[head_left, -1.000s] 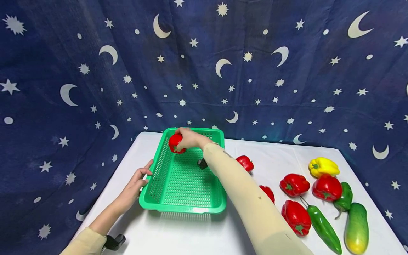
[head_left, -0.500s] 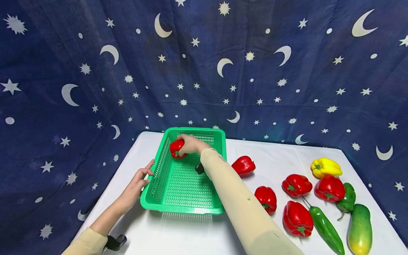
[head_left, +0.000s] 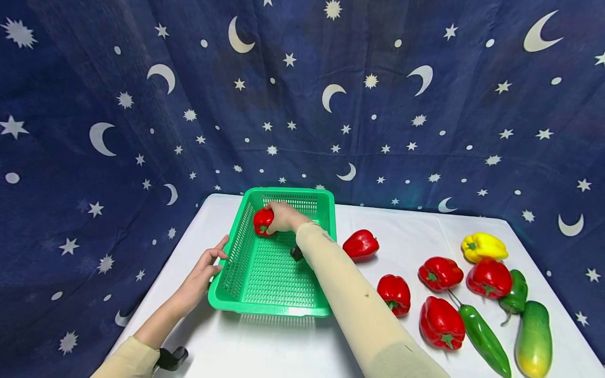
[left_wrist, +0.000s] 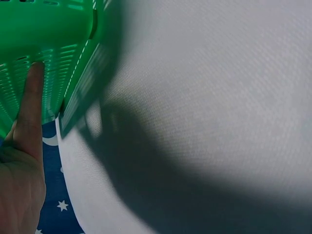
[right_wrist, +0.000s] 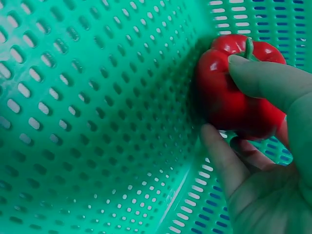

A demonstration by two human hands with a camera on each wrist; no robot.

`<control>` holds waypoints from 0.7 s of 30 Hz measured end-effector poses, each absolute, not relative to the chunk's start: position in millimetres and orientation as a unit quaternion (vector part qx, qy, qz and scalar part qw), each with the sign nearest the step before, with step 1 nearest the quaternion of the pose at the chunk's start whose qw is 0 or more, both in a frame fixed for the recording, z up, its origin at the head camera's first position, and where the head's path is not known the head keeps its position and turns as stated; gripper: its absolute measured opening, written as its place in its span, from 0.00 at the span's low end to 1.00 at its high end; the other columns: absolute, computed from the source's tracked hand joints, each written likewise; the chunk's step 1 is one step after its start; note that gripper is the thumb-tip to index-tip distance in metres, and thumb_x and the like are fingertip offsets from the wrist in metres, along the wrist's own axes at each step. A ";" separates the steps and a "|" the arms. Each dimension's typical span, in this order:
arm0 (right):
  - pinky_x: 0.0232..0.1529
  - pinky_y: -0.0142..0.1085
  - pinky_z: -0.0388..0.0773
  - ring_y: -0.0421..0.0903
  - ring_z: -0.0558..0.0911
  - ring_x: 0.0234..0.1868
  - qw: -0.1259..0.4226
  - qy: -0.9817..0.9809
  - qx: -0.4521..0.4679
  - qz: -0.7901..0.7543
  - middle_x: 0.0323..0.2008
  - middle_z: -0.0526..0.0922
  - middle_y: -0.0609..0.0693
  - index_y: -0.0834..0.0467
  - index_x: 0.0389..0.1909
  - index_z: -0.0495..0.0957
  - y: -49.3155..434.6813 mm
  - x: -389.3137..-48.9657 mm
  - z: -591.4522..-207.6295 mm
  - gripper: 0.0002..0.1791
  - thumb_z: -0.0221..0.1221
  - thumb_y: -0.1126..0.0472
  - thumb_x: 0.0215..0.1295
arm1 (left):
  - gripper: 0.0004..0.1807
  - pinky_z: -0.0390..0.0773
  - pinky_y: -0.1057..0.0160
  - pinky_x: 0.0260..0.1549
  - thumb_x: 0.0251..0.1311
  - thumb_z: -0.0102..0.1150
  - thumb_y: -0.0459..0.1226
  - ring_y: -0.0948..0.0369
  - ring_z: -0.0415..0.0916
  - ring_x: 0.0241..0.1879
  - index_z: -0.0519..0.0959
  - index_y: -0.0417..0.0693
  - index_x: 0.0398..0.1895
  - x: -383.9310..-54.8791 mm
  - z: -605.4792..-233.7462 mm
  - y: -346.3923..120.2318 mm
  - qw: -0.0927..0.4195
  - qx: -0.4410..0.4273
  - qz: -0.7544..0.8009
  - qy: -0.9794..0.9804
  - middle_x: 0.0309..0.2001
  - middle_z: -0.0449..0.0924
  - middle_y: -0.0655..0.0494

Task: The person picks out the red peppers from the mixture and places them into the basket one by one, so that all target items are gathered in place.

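In the head view, a red bell pepper (head_left: pixel 263 222) is in the far left part of a green plastic basket (head_left: pixel 269 310). My right hand (head_left: pixel 285 216) reaches over the basket and grips this pepper. The right wrist view shows my thumb (right_wrist: pixel 263 80) across the pepper (right_wrist: pixel 231 100) near its green stem, with the other fingers around its lower side, close to the basket floor. At the basket's left rim is my left hand (head_left: pixel 198 275), its fingers extended against it. One straight finger (left_wrist: pixel 31 97) touches the slotted outer wall in the left wrist view.
Right of the basket, on the white tablecloth (head_left: pixel 264 346), lie several red bell peppers (head_left: pixel 361 245), a yellow bell pepper (head_left: pixel 484 248), a long green chili (head_left: pixel 485 338), a green pepper (head_left: pixel 515 293) and a green-yellow cucumber-like vegetable (head_left: pixel 534 338). A blue star-patterned curtain (head_left: pixel 302 142) stands behind.
My right hand has moved down and slightly toward me with the red bell pepper, deeper into the basket. My left hand stays at the rim.
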State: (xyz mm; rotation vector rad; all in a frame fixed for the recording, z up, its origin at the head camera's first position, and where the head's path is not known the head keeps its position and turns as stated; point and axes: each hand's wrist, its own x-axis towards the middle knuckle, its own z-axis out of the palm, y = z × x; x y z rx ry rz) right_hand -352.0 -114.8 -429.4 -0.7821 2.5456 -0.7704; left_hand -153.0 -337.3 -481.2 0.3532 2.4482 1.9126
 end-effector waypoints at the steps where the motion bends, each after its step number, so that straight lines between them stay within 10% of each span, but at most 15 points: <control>1: 0.48 0.38 0.77 0.48 0.75 0.54 0.182 0.905 -0.278 -0.264 0.60 0.74 0.54 0.55 0.71 0.67 -114.9 -351.9 -429.4 0.40 0.72 0.60 0.58 | 0.13 0.65 0.62 0.59 0.72 0.35 0.28 0.43 0.30 0.80 0.62 0.37 0.56 -152.9 -480.7 -336.9 0.008 0.113 0.611 0.784 0.83 0.41 0.52; 6: 0.50 0.41 0.76 0.48 0.75 0.56 0.187 0.913 -0.278 -0.234 0.62 0.74 0.53 0.52 0.73 0.66 -114.3 -350.4 -426.5 0.43 0.73 0.57 0.58 | 0.13 0.65 0.49 0.59 0.72 0.34 0.28 0.43 0.29 0.80 0.61 0.37 0.57 -151.9 -478.5 -335.5 0.012 0.111 0.606 0.787 0.83 0.40 0.52; 11: 0.56 0.43 0.74 0.50 0.72 0.64 0.206 0.913 -0.283 -0.209 0.70 0.69 0.54 0.52 0.78 0.59 -105.4 -348.8 -411.7 0.47 0.71 0.57 0.60 | 0.12 0.62 0.73 0.58 0.73 0.34 0.28 0.43 0.28 0.80 0.62 0.36 0.56 -152.6 -479.1 -334.1 0.006 0.119 0.607 0.786 0.83 0.40 0.50; 21: 0.67 0.46 0.66 0.50 0.64 0.74 0.233 0.894 -0.320 -0.210 0.76 0.64 0.50 0.53 0.77 0.62 -69.0 -351.9 -371.4 0.40 0.66 0.56 0.66 | 0.12 0.56 0.77 0.59 0.72 0.34 0.27 0.45 0.28 0.80 0.61 0.34 0.56 -153.4 -482.7 -334.5 -0.001 0.130 0.615 0.778 0.83 0.40 0.47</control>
